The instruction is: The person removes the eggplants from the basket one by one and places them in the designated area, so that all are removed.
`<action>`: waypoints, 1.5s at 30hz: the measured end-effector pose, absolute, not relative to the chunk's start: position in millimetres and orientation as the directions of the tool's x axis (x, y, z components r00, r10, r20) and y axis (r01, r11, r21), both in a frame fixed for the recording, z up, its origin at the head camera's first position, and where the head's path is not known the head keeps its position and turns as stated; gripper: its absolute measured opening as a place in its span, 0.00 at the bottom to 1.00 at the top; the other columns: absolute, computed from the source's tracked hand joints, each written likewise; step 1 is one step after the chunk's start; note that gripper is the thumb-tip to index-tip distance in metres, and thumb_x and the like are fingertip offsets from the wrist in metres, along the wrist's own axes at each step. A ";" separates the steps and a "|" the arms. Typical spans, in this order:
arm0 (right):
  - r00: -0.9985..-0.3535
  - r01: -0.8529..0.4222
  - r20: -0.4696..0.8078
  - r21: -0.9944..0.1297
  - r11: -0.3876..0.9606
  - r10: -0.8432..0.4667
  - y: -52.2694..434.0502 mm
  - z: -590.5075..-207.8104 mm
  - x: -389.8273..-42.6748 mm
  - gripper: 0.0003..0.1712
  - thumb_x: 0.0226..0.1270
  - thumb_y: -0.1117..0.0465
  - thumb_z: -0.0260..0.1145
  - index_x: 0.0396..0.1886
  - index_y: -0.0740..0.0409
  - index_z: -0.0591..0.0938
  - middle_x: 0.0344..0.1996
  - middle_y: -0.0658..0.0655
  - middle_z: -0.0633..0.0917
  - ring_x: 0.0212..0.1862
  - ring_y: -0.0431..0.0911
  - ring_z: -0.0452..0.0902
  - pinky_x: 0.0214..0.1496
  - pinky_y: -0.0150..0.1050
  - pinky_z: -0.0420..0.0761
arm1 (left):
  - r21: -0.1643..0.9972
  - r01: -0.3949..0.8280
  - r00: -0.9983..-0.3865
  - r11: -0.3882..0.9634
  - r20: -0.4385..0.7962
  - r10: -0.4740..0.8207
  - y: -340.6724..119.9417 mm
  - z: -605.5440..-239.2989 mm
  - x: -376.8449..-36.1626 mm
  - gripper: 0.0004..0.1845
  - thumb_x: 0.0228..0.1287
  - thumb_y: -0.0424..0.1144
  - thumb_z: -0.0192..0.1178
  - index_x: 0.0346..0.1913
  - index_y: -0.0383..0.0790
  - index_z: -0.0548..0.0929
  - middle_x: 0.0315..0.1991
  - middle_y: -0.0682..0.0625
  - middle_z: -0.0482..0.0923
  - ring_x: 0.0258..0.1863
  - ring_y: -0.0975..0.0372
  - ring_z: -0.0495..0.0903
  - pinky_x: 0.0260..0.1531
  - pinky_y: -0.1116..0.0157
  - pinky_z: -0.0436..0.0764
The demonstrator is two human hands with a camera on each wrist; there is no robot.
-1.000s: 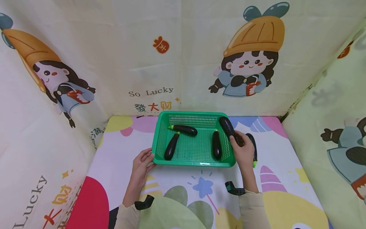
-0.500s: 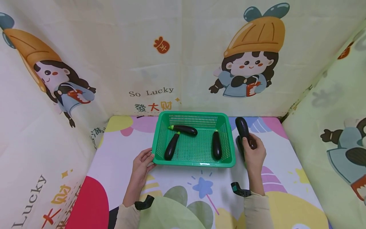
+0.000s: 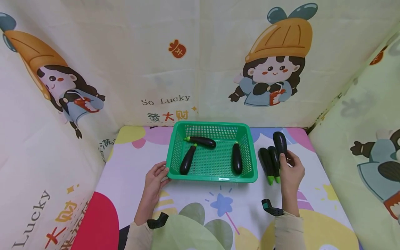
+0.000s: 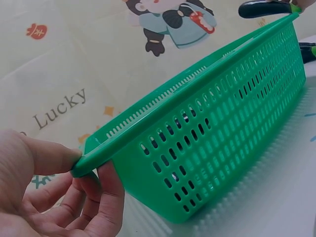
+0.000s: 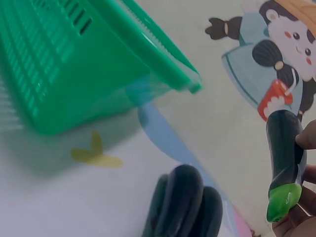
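Note:
My right hand [image 3: 292,172] grips a dark purple eggplant [image 3: 280,142] and holds it raised, to the right of the basket. Its green stem end [image 5: 285,201] shows in the right wrist view. Just left of that hand, more eggplants [image 3: 266,163] lie side by side on the table; the head view shows two, the right wrist view three. With thumb and fingers, my left hand [image 3: 154,178] pinches the left rim of a green plastic basket [image 4: 148,118]. Inside the basket lie three eggplants: one crosswise at the back [image 3: 203,142], one slanted at left [image 3: 187,161], one lengthwise at right [image 3: 237,159].
A patterned cloth covers the table [image 3: 193,194], and printed fabric walls [image 3: 212,69] enclose its back and sides. The basket stands near the back wall. A black wrist camera [image 3: 271,207] sits on the right wrist, another camera [image 3: 158,221] on the left.
My right hand has carried the eggplant rightward, from over the basket's right rim to beyond the eggplants on the table, which now show more fully. My left hand and the basket stay put.

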State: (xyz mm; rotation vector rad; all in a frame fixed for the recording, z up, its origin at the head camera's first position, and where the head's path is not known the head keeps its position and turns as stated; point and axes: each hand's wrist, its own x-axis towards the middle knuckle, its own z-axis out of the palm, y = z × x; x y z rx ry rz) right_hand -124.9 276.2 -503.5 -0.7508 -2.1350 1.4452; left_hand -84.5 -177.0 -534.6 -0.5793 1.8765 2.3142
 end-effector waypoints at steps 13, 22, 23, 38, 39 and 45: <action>-0.712 0.275 -0.035 -0.933 0.232 0.701 297.4 -511.0 -121.8 0.28 0.76 0.45 0.65 0.69 0.53 0.82 0.57 0.56 0.83 0.46 0.31 0.72 0.43 0.16 0.74 | 0.919 -0.315 -0.921 -0.236 -0.356 -0.157 -176.9 -533.2 -85.3 0.22 0.77 0.34 0.60 0.70 0.36 0.74 0.47 0.55 0.83 0.38 0.66 0.86 0.45 0.62 0.89; -0.703 0.294 -0.019 -0.918 0.267 0.711 308.3 -526.5 -122.6 0.28 0.75 0.45 0.67 0.66 0.55 0.83 0.49 0.48 0.85 0.40 0.26 0.73 0.38 0.14 0.73 | 0.919 -0.308 -0.921 -0.245 -0.353 -0.167 -176.8 -535.4 -86.5 0.22 0.77 0.33 0.60 0.69 0.35 0.74 0.47 0.55 0.84 0.37 0.66 0.86 0.44 0.61 0.89; -0.702 0.301 -0.026 -0.917 0.263 0.711 309.5 -528.0 -122.5 0.28 0.74 0.45 0.67 0.66 0.55 0.83 0.49 0.49 0.85 0.40 0.26 0.73 0.38 0.14 0.73 | 0.920 -0.307 -0.921 -0.242 -0.352 -0.168 -176.8 -535.7 -86.6 0.22 0.77 0.34 0.60 0.69 0.35 0.74 0.47 0.55 0.84 0.38 0.66 0.86 0.44 0.61 0.89; -0.702 0.360 -0.071 -0.894 0.268 0.708 318.1 -545.3 -124.0 0.28 0.75 0.47 0.67 0.66 0.59 0.83 0.48 0.52 0.84 0.36 0.25 0.70 0.35 0.13 0.71 | 0.919 -0.319 -0.916 -0.231 -0.361 -0.173 -175.3 -536.7 -85.5 0.22 0.77 0.34 0.60 0.69 0.36 0.75 0.48 0.55 0.84 0.38 0.66 0.85 0.44 0.62 0.89; -0.703 0.362 -0.070 -0.892 0.272 0.708 318.8 -546.6 -124.3 0.28 0.75 0.48 0.67 0.65 0.60 0.83 0.47 0.51 0.84 0.36 0.25 0.70 0.35 0.13 0.71 | 0.919 -0.319 -0.916 -0.231 -0.361 -0.173 -175.1 -536.7 -85.5 0.22 0.77 0.34 0.60 0.69 0.36 0.75 0.48 0.55 0.84 0.38 0.66 0.85 0.44 0.62 0.89; -0.718 0.401 -0.096 -0.867 0.297 0.689 322.8 -553.1 -126.0 0.29 0.76 0.45 0.65 0.66 0.59 0.83 0.55 0.63 0.85 0.36 0.24 0.69 0.33 0.13 0.70 | 0.920 -0.317 -0.915 -0.233 -0.361 -0.179 -174.9 -536.2 -85.2 0.21 0.77 0.34 0.60 0.69 0.36 0.75 0.47 0.56 0.84 0.38 0.66 0.85 0.44 0.62 0.89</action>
